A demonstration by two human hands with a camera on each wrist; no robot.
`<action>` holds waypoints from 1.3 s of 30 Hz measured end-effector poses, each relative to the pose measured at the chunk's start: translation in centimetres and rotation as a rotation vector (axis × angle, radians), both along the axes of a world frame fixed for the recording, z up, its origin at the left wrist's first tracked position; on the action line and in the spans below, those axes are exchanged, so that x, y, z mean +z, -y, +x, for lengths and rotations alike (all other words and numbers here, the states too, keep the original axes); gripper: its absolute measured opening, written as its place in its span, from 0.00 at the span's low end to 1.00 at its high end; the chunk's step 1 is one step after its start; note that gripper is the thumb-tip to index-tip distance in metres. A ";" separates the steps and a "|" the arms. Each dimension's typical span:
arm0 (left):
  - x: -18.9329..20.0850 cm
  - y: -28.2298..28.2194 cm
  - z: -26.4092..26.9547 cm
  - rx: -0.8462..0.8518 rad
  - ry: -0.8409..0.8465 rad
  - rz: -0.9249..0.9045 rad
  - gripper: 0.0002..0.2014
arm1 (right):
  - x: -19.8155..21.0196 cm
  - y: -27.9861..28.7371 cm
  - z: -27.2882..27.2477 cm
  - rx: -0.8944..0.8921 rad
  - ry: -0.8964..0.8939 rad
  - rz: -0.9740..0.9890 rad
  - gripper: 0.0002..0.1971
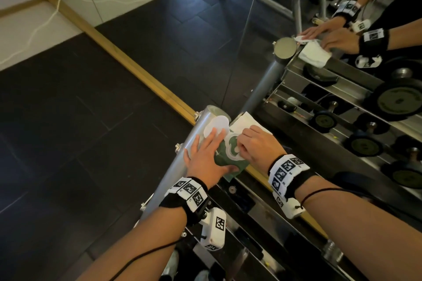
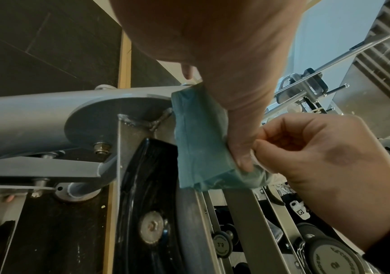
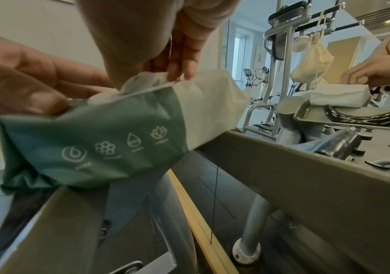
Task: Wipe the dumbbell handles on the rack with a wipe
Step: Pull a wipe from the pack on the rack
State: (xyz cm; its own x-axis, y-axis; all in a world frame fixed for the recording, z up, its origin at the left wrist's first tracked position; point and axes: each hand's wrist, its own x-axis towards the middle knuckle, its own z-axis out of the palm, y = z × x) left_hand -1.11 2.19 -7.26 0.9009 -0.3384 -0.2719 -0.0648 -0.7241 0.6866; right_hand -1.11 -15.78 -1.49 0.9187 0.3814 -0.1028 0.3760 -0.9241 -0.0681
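Observation:
A green and white wipe pack (image 1: 230, 155) lies on the top corner of the dumbbell rack (image 1: 173, 173), its white flap (image 1: 217, 126) folded open. My left hand (image 1: 205, 150) lies flat on the pack with straight fingers, the thumb along its near side (image 2: 243, 148). My right hand (image 1: 242, 150) pinches a white wipe (image 3: 147, 81) at the pack's opening. The right wrist view shows the pack (image 3: 90, 140) propped on the rack's top rail (image 3: 306, 176). In the left wrist view, small dumbbells (image 2: 222, 246) sit on lower shelves.
A wall mirror (image 1: 251, 41) right behind the rack repeats my hands, the pack and rows of dumbbells. A wooden strip (image 1: 141, 75) borders it. Dark rubber floor (image 1: 68, 143) spreads to the left, and a white cable (image 1: 34, 32) crosses the pale floor beyond.

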 end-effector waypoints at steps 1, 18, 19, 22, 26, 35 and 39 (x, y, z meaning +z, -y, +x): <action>0.0 0.0 -0.1 -0.005 0.007 -0.002 0.51 | 0.0 0.0 0.0 0.010 0.011 -0.004 0.08; 0.6 1.9 -0.7 0.077 0.091 0.055 0.45 | 1.8 1.5 -1.1 -0.350 -0.096 0.622 0.02; 0.6 1.9 -0.7 0.076 0.092 0.058 0.45 | 2.1 1.5 -1.2 -0.391 -0.135 0.667 0.02; 0.4 1.8 -0.4 0.067 0.087 0.080 0.45 | 3.1 1.2 -1.6 -0.455 -0.106 0.785 0.03; 1.1 1.8 -0.2 0.042 0.057 0.122 0.45 | 6.0 2.2 -1.5 -0.632 0.194 1.102 0.08; 10.9 3.4 -0.2 -0.154 -0.017 -0.241 0.20 | 11.6 5.6 -10.1 -0.755 0.106 1.135 0.08; 16.0 7.2 -2.8 -0.426 -0.039 -0.399 0.28 | 12.6 6.1 -14.9 -0.871 0.162 1.093 0.12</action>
State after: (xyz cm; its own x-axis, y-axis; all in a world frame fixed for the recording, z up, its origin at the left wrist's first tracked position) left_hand -3.93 -5.00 8.76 0.6549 -0.7515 -0.0798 -0.2623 -0.3250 0.9086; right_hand -16.06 -21.90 11.10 0.8711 -0.4912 0.0000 -0.2089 -0.3705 -0.9050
